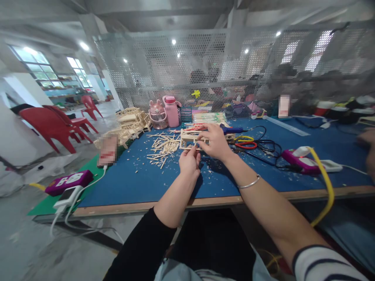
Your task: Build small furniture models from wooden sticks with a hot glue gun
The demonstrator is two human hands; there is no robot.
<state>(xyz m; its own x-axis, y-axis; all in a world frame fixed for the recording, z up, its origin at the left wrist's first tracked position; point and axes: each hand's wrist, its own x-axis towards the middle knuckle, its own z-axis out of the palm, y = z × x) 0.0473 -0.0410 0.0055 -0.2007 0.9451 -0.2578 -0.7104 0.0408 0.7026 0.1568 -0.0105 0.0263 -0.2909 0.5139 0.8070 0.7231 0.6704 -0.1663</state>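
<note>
Over the blue tabletop, a small frame made of pale wooden sticks (185, 137) is held up between both hands. My left hand (190, 163) pinches its lower near edge with thumb and fingers. From above and to the right, my right hand (215, 142) curls its fingers over the frame's right side. The fingertips of the right hand partly hide the joints there. A heap of loose wooden sticks (164, 146) lies left of the hands. Just beyond the right hand rests a blue-handled tool (233, 130), probably a glue gun, with a dark cord.
Stacked wooden stick models (131, 121) stand at the back left beside a pink bottle (172, 111) and a pink cup (158, 116). Red-handled pliers (246, 145), cables and a purple power strip (301, 160) lie right. A perforated metal screen (175, 70) closes the back.
</note>
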